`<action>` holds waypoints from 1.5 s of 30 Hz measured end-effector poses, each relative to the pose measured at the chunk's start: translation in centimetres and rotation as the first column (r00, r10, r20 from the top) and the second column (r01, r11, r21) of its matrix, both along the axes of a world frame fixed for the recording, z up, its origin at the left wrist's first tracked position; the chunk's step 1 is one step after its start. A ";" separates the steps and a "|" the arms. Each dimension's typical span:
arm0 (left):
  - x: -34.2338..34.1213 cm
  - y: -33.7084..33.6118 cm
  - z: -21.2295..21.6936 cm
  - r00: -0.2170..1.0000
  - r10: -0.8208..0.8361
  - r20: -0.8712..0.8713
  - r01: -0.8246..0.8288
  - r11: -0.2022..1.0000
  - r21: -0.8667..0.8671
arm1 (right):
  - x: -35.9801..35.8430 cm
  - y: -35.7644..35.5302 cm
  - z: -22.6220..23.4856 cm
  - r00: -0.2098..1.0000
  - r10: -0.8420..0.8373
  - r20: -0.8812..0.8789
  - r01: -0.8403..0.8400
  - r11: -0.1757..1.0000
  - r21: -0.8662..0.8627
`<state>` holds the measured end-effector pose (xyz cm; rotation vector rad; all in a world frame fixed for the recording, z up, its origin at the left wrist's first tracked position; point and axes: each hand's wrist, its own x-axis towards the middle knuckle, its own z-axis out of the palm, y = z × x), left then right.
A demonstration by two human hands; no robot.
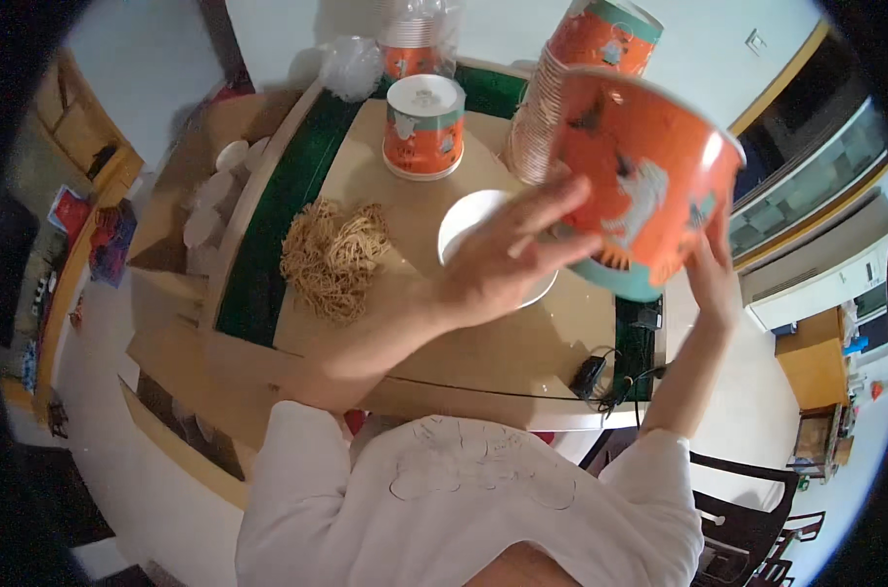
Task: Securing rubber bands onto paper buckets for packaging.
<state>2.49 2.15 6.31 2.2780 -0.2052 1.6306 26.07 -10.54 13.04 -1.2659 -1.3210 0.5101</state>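
My right hand [713, 269] grips a large orange paper tub [659, 176] with a teal band and grey figures, lifted above the table's right side and tilted. Its fingers are partly hidden by the tub. With fingers spread, my left hand [498, 259] reaches to the tub's left side; whether it touches is hard to tell. Below that hand stands a round white container [466, 217], partly covered by it. A tangled heap of tan noodles [336, 259] lies to the left. Farther back, a matching tub [424, 132] sits with its white end up.
Behind the held tub leans a tall stack of tubs [537, 117]. More tubs in clear plastic [415, 44] stand at the back. An open cardboard box [165, 230] with white containers adjoins the table's left side. A black adapter with cable [591, 374] lies at the near right edge.
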 end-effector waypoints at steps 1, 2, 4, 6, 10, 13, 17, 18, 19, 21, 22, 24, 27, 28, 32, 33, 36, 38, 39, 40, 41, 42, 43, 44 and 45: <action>0.1 -1.1 -1.2 0.998 -0.057 0.012 0.057 0.998 -0.027 | -0.6 -1.4 0.1 0.981 -0.007 0.195 -0.018 0.992 0.125; 0.4 -2.6 -2.4 0.995 -0.098 -0.002 0.098 0.993 -0.073 | -0.8 -3.6 0.5 0.985 0.012 0.170 -0.019 0.999 0.039; 0.7 -5.4 -5.2 0.973 -0.208 -0.096 0.194 0.971 -0.139 | -0.1 -7.2 -0.5 0.986 0.065 0.154 -0.047 0.992 -0.121; 0.2 -8.8 -8.0 0.966 -0.199 -0.168 0.170 0.971 -0.170 | 0.3 -10.2 -2.3 0.955 -0.056 -0.291 -0.037 0.951 -0.305; -2.6 -11.8 -11.6 0.957 -0.198 -0.212 0.141 0.956 -0.257 | -1.3 -12.9 -6.9 0.996 -0.039 -0.079 -0.004 0.877 -0.481; -6.0 -11.6 -13.4 0.868 -0.045 -0.495 -0.096 0.962 -0.256 | -3.1 -12.5 -10.4 0.995 -0.097 0.023 0.095 0.858 -0.504; -9.2 -10.2 -13.5 0.899 0.197 -0.390 -0.345 0.869 -0.355 | -5.1 -10.0 -12.0 0.980 -0.031 0.196 0.128 0.854 -0.505; -10.3 -9.6 -14.1 0.885 0.245 -0.396 -0.406 0.822 -0.398 | -6.0 -9.5 -11.9 0.975 -0.040 0.217 0.140 0.871 -0.471; -11.5 -9.0 -14.2 0.867 0.295 -0.401 -0.470 0.754 -0.460 | -5.7 -9.2 -12.9 0.954 -0.032 0.300 0.165 0.887 -0.432; -14.0 -7.3 -14.5 0.785 0.459 -0.416 -0.618 0.631 -0.469 | -7.2 -8.5 -11.9 0.945 -0.072 0.318 0.210 0.881 -0.425; -15.2 -6.2 -14.6 0.714 0.567 -0.410 -0.700 0.573 -0.427 | -7.8 -8.2 -11.4 0.931 -0.114 0.347 0.263 0.869 -0.420; -17.0 -4.5 -13.7 0.696 0.609 -0.381 -0.707 0.488 -0.511 | -7.9 -8.4 -10.9 0.917 -0.204 0.342 0.331 0.869 -0.368; -19.5 -0.1 -13.8 0.521 0.797 -0.306 -0.853 0.469 -0.230 | -7.6 -8.9 -10.9 0.891 -0.283 0.354 0.379 0.894 -0.239; -19.8 1.5 -14.1 0.484 0.807 -0.338 -0.875 0.448 -0.184 | -7.6 -9.2 -10.7 0.881 -0.307 0.359 0.401 0.889 -0.222; -19.7 4.7 -13.7 0.361 0.784 -0.504 -0.919 0.392 -0.049 | -8.4 -9.9 -9.8 0.899 -0.297 0.323 0.377 0.899 -0.224; -20.0 5.5 -13.5 0.365 0.772 -0.521 -0.907 0.422 -0.009 | -8.6 -10.1 -9.6 0.914 -0.274 0.299 0.348 0.909 -0.229; -20.6 10.0 -10.4 0.673 0.579 -0.460 -0.735 0.449 -0.509 | -8.7 -9.3 -9.1 0.908 -0.273 0.317 0.349 0.912 -0.214; -21.6 12.8 -5.3 0.817 0.478 -0.324 -0.557 0.505 -0.659 | -8.9 -9.3 -8.5 0.927 -0.242 0.288 0.313 0.921 -0.234; -19.9 12.3 -0.9 0.880 0.455 -0.137 -0.402 0.559 -0.726 | -9.0 -9.2 -8.1 0.922 -0.252 0.294 0.325 0.916 -0.236; -20.5 13.1 2.6 0.906 0.383 -0.181 -0.374 0.519 -0.769 | -9.3 -8.9 -7.6 0.935 -0.221 0.276 0.289 0.929 -0.233; -20.0 12.9 6.5 0.900 0.389 -0.197 -0.396 0.538 -0.744 | -9.6 -8.6 -7.2 0.945 -0.202 0.257 0.263 0.937 -0.230; -20.1 12.1 10.6 0.887 0.410 -0.214 -0.428 0.552 -0.715 | -9.9 -8.3 -6.8 0.947 -0.194 0.256 0.253 0.941 -0.226; -20.5 12.2 14.0 0.863 0.446 -0.238 -0.472 0.546 -0.692 | -10.4 -8.0 -6.5 0.959 -0.173 0.223 0.219 0.955 -0.202; -21.5 11.4 17.1 0.827 0.497 -0.262 -0.529 0.530 -0.663 | -10.8 -7.7 -6.3 0.974 -0.134 0.184 0.167 0.971 -0.174; -21.2 10.1 19.4 0.829 0.493 -0.262 -0.528 0.538 -0.657 | -11.2 -7.6 -6.4 0.988 -0.119 0.095 0.131 0.982 -0.133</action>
